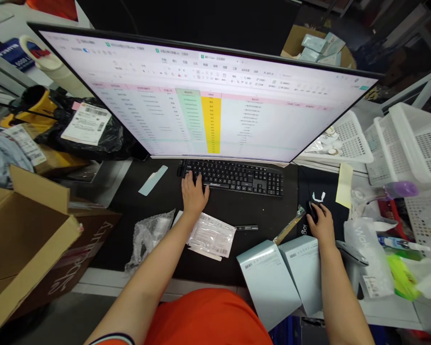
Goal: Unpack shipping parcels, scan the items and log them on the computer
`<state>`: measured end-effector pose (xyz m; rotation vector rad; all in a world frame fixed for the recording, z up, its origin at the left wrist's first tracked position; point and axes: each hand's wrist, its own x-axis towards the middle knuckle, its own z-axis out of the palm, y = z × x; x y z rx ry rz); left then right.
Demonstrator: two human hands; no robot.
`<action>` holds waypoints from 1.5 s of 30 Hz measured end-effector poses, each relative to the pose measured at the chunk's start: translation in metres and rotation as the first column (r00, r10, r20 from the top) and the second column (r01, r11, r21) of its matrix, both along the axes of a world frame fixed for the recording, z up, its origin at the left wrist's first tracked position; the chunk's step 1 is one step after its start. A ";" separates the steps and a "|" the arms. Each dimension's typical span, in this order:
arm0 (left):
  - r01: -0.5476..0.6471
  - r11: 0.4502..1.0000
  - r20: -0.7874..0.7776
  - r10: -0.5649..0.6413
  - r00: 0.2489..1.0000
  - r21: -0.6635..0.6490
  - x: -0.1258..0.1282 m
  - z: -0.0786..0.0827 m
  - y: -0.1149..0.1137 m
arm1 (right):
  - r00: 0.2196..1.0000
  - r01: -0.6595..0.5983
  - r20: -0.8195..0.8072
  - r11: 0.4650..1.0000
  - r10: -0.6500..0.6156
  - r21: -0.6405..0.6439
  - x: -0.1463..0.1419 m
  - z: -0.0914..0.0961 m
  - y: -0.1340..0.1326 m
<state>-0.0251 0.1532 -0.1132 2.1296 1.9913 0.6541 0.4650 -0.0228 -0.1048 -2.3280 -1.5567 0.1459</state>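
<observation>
My left hand (194,194) lies open on the left end of a black keyboard (237,176), fingers spread over the keys. My right hand (322,223) is closed over a black mouse (312,210) on the dark desk mat (258,211). A wide monitor (208,96) showing a spreadsheet with a yellow column stands just behind the keyboard. Under my left forearm lies a clear bag with printed labels (211,235). Two pale grey boxes (283,275) sit by my right forearm.
An open cardboard box (25,239) stands at the left. White plastic baskets (409,143) fill the right side, with bags and bottles (388,258) below them. A black bag with a shipping label (88,127) lies behind left. A pen (246,228) and crumpled plastic (149,237) rest on the mat.
</observation>
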 end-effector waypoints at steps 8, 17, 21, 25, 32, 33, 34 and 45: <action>0.006 1.000 0.032 -0.006 0.999 -0.009 0.001 0.001 0.000 | 1.000 0.003 -0.004 1.000 -0.003 -0.020 0.000 0.001 0.000; 0.012 1.000 0.017 -0.012 1.000 -0.010 0.000 -0.001 0.001 | 1.000 0.009 0.000 1.000 -0.009 -0.019 0.000 0.000 0.000; 0.010 1.000 0.015 -0.009 1.000 -0.003 0.000 -0.001 0.001 | 1.000 0.009 0.009 1.000 -0.008 -0.020 0.001 0.000 -0.001; 0.008 1.000 0.006 -0.008 1.000 -0.008 0.001 0.001 0.000 | 1.000 0.001 0.010 1.000 -0.001 -0.001 0.002 -0.002 -0.001; 0.016 1.000 0.025 -0.015 1.000 -0.014 0.001 0.001 0.000 | 1.000 0.009 0.024 1.000 -0.009 -0.019 0.001 -0.001 0.000; 0.016 1.000 0.036 -0.016 0.999 -0.015 0.001 0.000 0.001 | 1.000 0.010 0.023 1.000 -0.010 -0.021 0.001 0.000 0.000; 0.017 1.000 0.048 -0.016 0.999 -0.017 0.001 0.000 0.001 | 1.000 0.010 0.022 1.000 -0.010 -0.021 0.001 0.000 0.000; 0.021 1.000 0.045 -0.021 0.999 -0.003 0.000 -0.002 0.001 | 1.000 0.023 0.021 1.000 -0.023 -0.019 0.001 0.001 0.000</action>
